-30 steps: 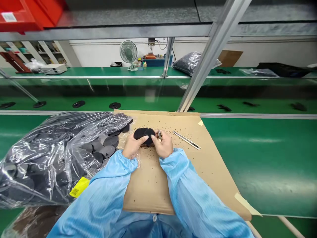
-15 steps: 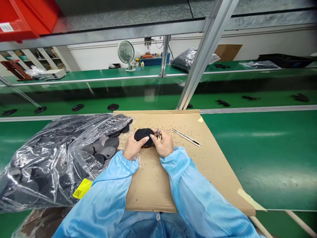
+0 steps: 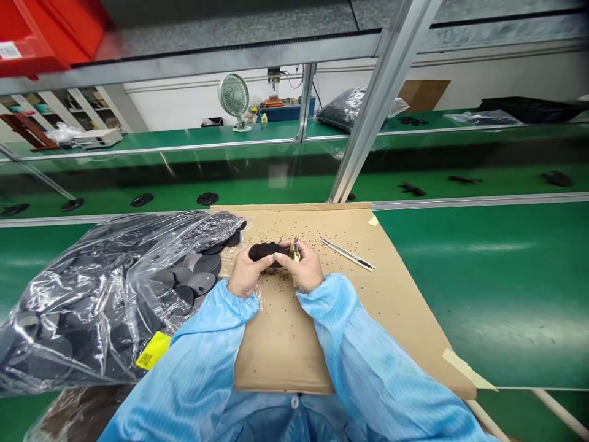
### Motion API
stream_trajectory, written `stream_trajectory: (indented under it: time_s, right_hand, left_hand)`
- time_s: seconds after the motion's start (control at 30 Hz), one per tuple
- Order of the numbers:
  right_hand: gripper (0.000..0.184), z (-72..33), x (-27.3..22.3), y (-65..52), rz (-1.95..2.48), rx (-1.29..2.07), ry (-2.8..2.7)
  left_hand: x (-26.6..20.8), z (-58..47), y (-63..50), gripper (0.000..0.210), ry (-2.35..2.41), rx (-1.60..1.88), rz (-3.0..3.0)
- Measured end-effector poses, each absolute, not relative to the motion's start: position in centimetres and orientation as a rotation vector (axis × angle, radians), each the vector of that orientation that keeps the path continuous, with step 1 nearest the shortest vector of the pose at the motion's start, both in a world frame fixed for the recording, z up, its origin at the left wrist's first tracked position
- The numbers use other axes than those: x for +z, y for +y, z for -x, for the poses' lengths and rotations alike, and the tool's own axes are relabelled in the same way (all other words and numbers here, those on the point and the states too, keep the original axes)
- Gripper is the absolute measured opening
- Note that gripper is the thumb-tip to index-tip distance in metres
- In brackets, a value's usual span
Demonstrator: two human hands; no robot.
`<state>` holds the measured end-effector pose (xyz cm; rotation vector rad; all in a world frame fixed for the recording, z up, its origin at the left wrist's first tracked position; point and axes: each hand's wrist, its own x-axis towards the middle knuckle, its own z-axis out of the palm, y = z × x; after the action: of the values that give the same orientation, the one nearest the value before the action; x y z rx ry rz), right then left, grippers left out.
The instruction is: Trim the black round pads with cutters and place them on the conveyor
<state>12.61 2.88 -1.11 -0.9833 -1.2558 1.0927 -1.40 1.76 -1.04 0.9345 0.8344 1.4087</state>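
Observation:
Several thin black round discs [image 3: 264, 253] are held between both hands in a fanned stack above the cardboard sheet [image 3: 285, 350]. My left hand [image 3: 246, 273] grips the stack's left side, thumb on the near edge. My right hand [image 3: 306, 270] pinches its right side, thumb laid across the near edge. Small nippers with yellowish handles [image 3: 296, 248] also sit in the right hand, jaws pointing up. Fingers behind the discs are partly hidden. Tiny black bits lie scattered over the cardboard around both hands.
Left of the cardboard lies a large clear plastic bag [image 3: 105, 288] of dark discs, some spilling from its mouth. A slim utility knife [image 3: 348, 255] rests on the right. Beyond, a green belt [image 3: 276, 178] carries black parts; a slanted metal post [image 3: 368, 116] rises behind the cardboard.
The discs have tilted, so their faces show less and look flatter. My right thumb has slid a little left along them. Parts on the belt have shifted slightly left.

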Motion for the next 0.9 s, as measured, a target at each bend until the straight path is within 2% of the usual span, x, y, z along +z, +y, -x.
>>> stream_trajectory:
  time_s: [0.23, 0.37, 0.47, 0.67, 0.9]
  right_hand:
    - [0.030, -12.3, -0.6, 2.8, 1.016, 1.001, -1.258]
    - [0.031, -12.4, -0.5, 2.5, 0.995, 0.963, -1.366]
    - [0.031, -12.3, -0.5, 2.1, 0.923, 0.931, -1.466]
    - [0.014, -12.3, 0.1, 1.7, 0.930, 0.670, -1.595]
    - [0.015, -12.4, 0.3, 1.4, 0.888, 0.518, -1.692]
  left_hand:
    - [-0.4, 1.0, 1.5, 0.028, 0.778, 1.389, -0.959]
    - [-0.5, 1.4, 1.8, 0.035, 0.762, 1.334, -0.767]
    - [-0.7, 2.1, 2.2, 0.030, 0.793, 1.203, -0.576]
    - [-0.6, 2.6, 2.4, 0.024, 0.730, 1.071, -0.460]
    - [-0.3, 2.7, 1.9, 0.028, 0.713, 1.034, -0.496]
